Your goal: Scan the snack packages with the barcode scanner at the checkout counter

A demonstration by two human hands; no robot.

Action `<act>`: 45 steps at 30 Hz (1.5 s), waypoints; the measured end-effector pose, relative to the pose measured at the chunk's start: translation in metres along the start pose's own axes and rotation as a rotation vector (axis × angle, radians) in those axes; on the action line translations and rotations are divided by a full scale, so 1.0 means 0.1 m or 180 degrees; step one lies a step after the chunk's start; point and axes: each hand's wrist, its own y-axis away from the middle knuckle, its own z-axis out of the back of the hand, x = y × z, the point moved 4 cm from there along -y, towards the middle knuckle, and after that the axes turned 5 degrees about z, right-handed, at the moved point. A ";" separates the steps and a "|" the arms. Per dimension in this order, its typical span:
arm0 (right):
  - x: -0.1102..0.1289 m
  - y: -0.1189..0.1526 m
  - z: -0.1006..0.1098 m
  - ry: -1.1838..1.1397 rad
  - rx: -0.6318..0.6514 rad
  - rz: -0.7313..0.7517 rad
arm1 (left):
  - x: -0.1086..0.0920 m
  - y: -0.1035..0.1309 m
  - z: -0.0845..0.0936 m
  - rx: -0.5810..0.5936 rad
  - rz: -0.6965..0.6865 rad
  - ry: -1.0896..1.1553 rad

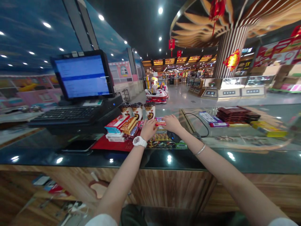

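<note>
My left hand [148, 129], with a white watch on the wrist, has its fingers closed on the left end of a small red packet [160, 124]. The packet's right end is in the closed fingers of my right hand [172, 123], whose wrist wears a silver bangle. Left of the hands lie red and blue boxes [117, 123] and a golden snack pack [129, 125]. Three lidded cups stand behind them, one of them a white and brown cup [150, 110]. Small colourful packets [162, 143] lie below the hands.
A monitor [82, 75] and keyboard [68, 114] stand at left, with a dark tablet [80, 145] before them. Brown packs [237, 114], a purple packet [213, 120] and a yellow box [269, 128] lie at right on the glass counter. A black cable curves behind my right hand.
</note>
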 end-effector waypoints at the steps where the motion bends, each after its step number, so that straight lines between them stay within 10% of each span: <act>1: 0.02 0.00 -0.02 0.0108 0.0028 -0.0007 | 0.00 0.02 -0.01 0.0040 -0.0030 -0.0012; 27: 0.15 0.17 -0.13 0.0719 0.0970 -0.0179 | -0.05 0.10 -0.11 0.0338 0.0005 -0.0249; 45: -0.08 0.25 0.22 0.0212 -0.0220 -0.0195 | -0.19 0.07 0.37 -0.0688 -0.0113 0.0156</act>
